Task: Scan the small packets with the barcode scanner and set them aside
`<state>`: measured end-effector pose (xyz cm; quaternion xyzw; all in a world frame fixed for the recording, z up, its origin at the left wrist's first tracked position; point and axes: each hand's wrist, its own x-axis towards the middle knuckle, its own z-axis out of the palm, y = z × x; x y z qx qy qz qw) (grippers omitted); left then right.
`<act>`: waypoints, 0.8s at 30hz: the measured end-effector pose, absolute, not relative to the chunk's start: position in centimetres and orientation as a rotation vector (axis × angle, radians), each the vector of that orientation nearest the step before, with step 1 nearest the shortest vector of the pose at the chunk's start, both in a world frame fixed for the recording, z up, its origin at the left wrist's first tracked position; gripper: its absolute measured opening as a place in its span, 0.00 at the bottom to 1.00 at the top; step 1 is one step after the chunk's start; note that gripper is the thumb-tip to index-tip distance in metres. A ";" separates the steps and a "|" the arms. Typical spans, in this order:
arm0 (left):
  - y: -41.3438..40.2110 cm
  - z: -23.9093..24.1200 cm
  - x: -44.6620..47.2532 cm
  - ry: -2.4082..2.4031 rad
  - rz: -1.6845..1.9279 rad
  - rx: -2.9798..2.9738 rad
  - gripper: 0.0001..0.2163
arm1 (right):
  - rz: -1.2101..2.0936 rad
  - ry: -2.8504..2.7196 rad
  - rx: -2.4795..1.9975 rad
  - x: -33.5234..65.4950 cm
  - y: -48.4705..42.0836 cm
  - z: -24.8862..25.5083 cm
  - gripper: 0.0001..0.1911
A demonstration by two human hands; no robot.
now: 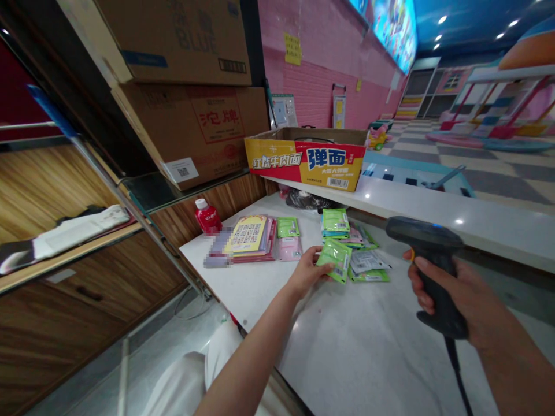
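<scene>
Gripped in my right hand (446, 289) is a black barcode scanner (425, 231), its head pointing left and its cord hanging down. My left hand (306, 271) is closed on the near edge of a green packet (336, 260), thumb on top. That packet lies at the left side of a loose pile of small packets. Behind it is a stack topped by another green packet (336, 219). To its right are a silver-grey packet (368, 261) and one more green packet (373, 276). Further left, a green packet (287, 227) lies above a pink packet (289, 247).
A stack of booklets or card sheets (249, 234) and a red bottle (208, 216) occupy the white table's (342, 352) left end. An open yellow-red carton (303, 159) stands on the ledge behind. Large cardboard boxes (208, 127) are stacked at upper left.
</scene>
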<state>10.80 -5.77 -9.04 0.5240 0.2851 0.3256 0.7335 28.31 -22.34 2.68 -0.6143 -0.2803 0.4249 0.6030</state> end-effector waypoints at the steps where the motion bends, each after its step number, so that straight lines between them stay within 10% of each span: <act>1: -5.7 -8.8 11.6 0.590 0.673 1.152 0.28 | 0.977 -0.640 -1.408 28.5 -22.4 2.8 0.25; 12: -4.3 -10.6 16.6 1.045 0.750 1.641 0.10 | 0.967 -0.655 -1.353 28.8 -22.3 2.3 0.21; 24: -6.9 -10.3 15.1 1.024 0.849 1.849 0.12 | 0.980 -0.639 -1.396 28.3 -22.1 2.2 0.23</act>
